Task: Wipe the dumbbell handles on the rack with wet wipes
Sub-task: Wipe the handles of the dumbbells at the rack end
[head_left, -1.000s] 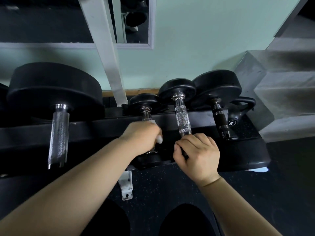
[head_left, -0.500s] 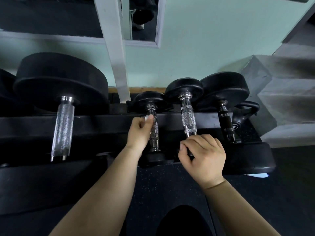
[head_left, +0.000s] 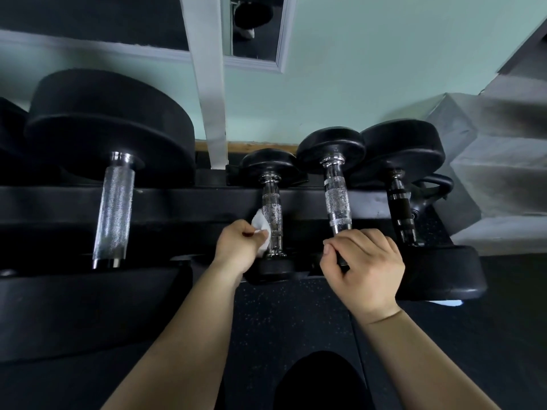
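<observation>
Left hand (head_left: 241, 247) pinches a soft, light wet wipe (head_left: 260, 224) against the left side of the small dumbbell's knurled handle (head_left: 273, 220), racked on the rack (head_left: 177, 202). Right hand (head_left: 364, 267), fingers (head_left: 355, 238) curled, seems to grip the near end of the neighbouring handle (head_left: 337, 202); contact is hidden. Steel stiff, knurling grippy, chrome collars slick. Dumbbell heavy, so leave it racked and wrap the wipe round mid-handle.

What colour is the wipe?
White. The wet wipe shows best in the head view.
</observation>
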`<state>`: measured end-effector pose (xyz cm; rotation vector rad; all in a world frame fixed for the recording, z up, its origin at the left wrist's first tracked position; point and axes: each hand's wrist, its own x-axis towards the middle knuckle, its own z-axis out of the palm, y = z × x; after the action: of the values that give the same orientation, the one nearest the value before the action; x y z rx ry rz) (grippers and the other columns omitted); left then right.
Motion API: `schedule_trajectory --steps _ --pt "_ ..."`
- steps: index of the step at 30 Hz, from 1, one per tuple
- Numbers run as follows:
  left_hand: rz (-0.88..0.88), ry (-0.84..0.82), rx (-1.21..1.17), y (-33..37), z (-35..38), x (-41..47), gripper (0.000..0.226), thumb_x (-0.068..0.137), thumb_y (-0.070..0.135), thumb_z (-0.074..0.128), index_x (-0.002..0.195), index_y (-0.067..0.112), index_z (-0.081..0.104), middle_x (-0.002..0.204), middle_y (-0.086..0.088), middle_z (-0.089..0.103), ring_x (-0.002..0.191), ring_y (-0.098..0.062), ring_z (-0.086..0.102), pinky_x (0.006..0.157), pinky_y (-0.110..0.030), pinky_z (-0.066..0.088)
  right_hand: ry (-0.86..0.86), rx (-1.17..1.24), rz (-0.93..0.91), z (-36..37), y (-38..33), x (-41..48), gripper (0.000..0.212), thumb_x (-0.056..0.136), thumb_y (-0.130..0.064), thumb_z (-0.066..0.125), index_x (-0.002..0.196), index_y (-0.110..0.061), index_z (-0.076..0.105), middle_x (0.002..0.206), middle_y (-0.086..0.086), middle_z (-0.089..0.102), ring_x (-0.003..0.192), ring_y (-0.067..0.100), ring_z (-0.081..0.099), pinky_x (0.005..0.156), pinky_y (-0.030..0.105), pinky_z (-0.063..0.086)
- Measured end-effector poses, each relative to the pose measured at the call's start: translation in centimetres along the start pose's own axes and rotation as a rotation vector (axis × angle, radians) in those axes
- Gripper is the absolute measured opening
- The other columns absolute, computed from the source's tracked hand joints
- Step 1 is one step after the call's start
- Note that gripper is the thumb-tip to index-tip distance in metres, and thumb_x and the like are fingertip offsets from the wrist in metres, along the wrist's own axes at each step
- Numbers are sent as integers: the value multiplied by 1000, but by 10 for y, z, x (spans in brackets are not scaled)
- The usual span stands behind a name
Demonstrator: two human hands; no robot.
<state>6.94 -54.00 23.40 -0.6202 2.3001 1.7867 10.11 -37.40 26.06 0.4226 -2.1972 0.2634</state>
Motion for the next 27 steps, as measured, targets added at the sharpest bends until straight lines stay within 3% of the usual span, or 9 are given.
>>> schedule_trajectory --steps 5,9,12,16,21,24,27 --pt "-34 140 -158 20 7 14 11 89 17 58 82 12 50 67 6 46 57 -4 41 46 -10 33 2 -3 -3 0 0 0 28 78 -21 51 57 -14 68 62 -3 67 58 19 59 58 23 35" --pt "-53 56 -46 13 2 0 14 88 15 59 77 10 52 54 5 55 54 -8 52 42 -8 33 7 -15 2 0 -1 0 28 78 -21 51 56 -13 67 61 -3 66 55 21 60 58 23 34" --pt "16 54 269 15 0 -10 15 89 18 57 76 11 53 85 -12 63 88 -26 59 63 -21 37 -2 -9 -3 0 -1 1 29 78 -21 51 56 -13 67 61 -3 66 55 21 61 58 23 34" --pt "278 250 359 36 0 -5 18 93 18 50 104 5 57 106 -12 63 94 -26 56 70 -25 35 -8 -8 -5 -1 0 0 28 78 -21 51 58 -14 68 62 -3 66 56 20 60 59 22 34" --pt "628 -12 817 37 10 0 26 92 4 44 113 8 59 128 -8 52 119 -22 44 93 -25 32 -9 -10 -6 -1 0 1 27 78 -21 51 58 -15 67 62 -4 66 57 20 59 59 23 34" --pt "751 -69 919 28 4 -6 28 89 6 45 110 13 62 121 -2 58 116 -18 45 98 -24 27 -14 -8 -5 -2 0 2 26 77 -21 51 57 -15 67 62 -4 66 55 20 60 58 23 34" --pt "800 -178 1018 36 -5 -7 26 90 9 47 110 17 61 133 1 51 129 -12 36 109 -19 6 -12 -4 -2 -2 0 2 26 77 -21 51 57 -15 67 62 -4 66 55 21 60 58 24 35"
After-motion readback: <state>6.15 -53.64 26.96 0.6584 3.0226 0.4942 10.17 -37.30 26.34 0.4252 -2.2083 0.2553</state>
